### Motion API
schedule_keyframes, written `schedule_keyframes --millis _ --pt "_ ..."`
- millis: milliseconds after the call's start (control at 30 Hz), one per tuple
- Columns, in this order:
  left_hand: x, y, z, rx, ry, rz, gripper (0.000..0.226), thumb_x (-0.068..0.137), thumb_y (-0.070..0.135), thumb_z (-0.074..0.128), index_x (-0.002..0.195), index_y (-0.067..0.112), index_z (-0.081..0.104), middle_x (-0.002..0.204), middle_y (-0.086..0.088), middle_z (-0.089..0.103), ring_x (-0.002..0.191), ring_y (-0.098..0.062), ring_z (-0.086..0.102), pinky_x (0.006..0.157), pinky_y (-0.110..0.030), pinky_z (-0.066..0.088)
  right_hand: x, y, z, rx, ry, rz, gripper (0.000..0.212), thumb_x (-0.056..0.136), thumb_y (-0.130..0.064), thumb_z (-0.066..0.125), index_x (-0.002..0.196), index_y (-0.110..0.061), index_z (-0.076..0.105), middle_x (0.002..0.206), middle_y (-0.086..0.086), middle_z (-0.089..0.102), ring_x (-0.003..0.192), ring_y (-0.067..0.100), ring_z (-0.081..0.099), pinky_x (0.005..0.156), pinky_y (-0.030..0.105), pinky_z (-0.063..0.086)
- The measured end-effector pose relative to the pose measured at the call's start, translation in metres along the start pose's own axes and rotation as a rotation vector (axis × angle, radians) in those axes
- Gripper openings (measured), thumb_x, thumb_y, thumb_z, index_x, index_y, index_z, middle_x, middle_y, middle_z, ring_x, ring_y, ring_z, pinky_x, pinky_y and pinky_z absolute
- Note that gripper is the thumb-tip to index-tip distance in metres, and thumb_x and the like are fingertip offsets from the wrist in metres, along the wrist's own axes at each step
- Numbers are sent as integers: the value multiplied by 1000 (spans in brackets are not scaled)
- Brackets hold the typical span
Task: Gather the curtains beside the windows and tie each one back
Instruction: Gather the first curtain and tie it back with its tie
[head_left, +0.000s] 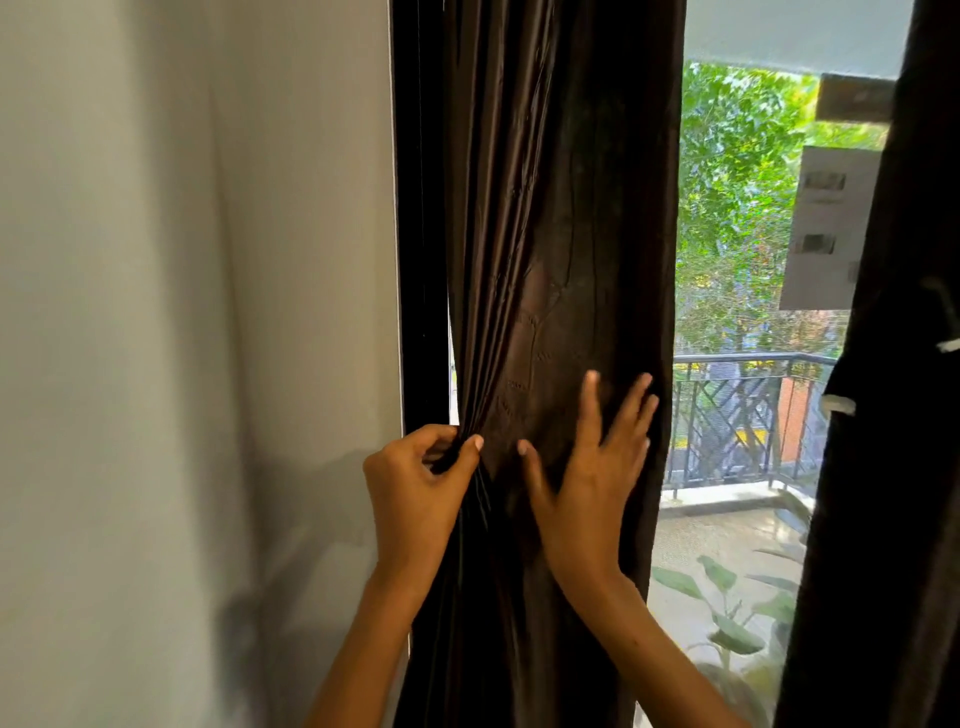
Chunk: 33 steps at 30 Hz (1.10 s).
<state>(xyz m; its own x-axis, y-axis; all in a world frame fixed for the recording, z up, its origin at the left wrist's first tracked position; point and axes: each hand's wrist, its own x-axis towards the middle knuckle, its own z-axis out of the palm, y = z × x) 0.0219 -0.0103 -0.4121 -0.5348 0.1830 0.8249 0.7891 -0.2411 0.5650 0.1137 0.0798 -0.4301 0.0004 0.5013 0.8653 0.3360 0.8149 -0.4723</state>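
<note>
A dark curtain (561, 234) hangs between the wall (182, 312) and the window (743, 260). The right hand (587, 478) lies flat on it, fingers spread wide. The left hand (415, 483) pinches its gathered left edge.

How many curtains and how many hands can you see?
Curtains: 2, the left curtain and the right curtain
Hands: 2, the left hand and the right hand
Total: 4
</note>
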Motion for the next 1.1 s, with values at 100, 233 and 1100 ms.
schedule_keyframes --millis 100,233,1100 --pt "0 4 -5 -55 -45 -20 19 71 14 81 82 24 68 69 27 59 70 14 61 64 -1 45 9 0 4 178 -107 227 100 83 -52 60 152 -17 -3 158 12 -14 146 26 -10 116 46 7" --pt "0 5 -11 -105 -50 -50 19 71 14 80 76 28 69 60 27 61 67 9 64 63 -3 46 4 -1 4 439 -183 198 86 86 -34 67 152 -19 15 148 0 38 132 4 37 105 17 34" --pt "-3 5 -3 -38 -11 -69 13 74 22 80 83 17 72 70 19 64 73 5 65 63 -5 48 -37 -10 -2 592 -509 -28 66 80 6 44 131 -34 50 137 -12 50 65 -14 57 60 7 41"
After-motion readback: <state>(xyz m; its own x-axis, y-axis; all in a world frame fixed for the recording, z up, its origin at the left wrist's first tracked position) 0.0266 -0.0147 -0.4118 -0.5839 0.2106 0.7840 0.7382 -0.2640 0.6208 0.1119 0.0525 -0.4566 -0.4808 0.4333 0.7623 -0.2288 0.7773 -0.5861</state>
